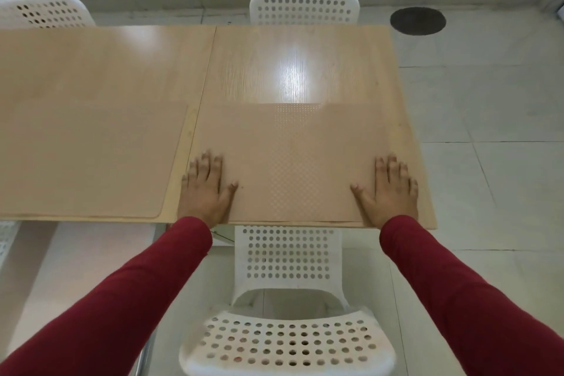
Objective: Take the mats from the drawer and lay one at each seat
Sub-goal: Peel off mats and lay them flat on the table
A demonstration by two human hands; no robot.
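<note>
A tan, dotted mat [293, 159] lies flat on the right half of the wooden table [274, 52], at its near edge, in front of the near white chair [287, 342]. My left hand [206, 192] rests palm down on the mat's near left corner, fingers spread. My right hand [393, 191] presses flat on the near right corner the same way. Thin layered edges show along the mat's near side, as if more than one mat is stacked. A second tan mat [88, 162] lies flat on the table's left half.
A white perforated chair [303, 7] stands at the far side, another [42, 11] at the far left. The table's right edge [410, 131] borders tiled floor with a dark round cover [417, 21]. Black metal legs stand by the far wall.
</note>
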